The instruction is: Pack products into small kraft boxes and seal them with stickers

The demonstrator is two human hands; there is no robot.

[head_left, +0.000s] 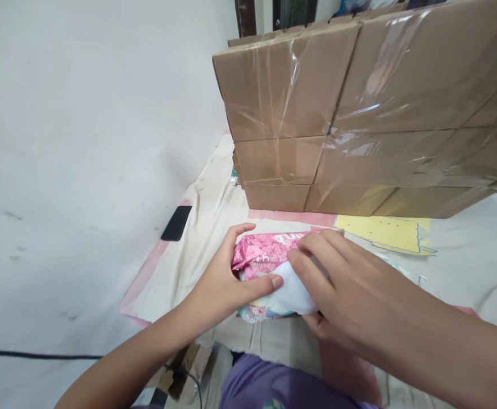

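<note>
A pink, glossy floral packet with white lettering lies in a bundle between my hands. Below it in the same bundle are a smooth white piece and a pale wrapper with a coloured pattern. My left hand grips the bundle's left end, with the thumb pressed across its near side and the index finger stretched past the far corner. At the right end, my right hand curls over the packet and the white piece. Its palm side is hidden, and the bundle's underside cannot be seen.
A large flattened cardboard stack, wrapped in clear tape, stands upright behind the bundle. Yellow paper cut-outs lie at its foot. A black phone rests at the left, near the white wall. A dark cable runs low at the left.
</note>
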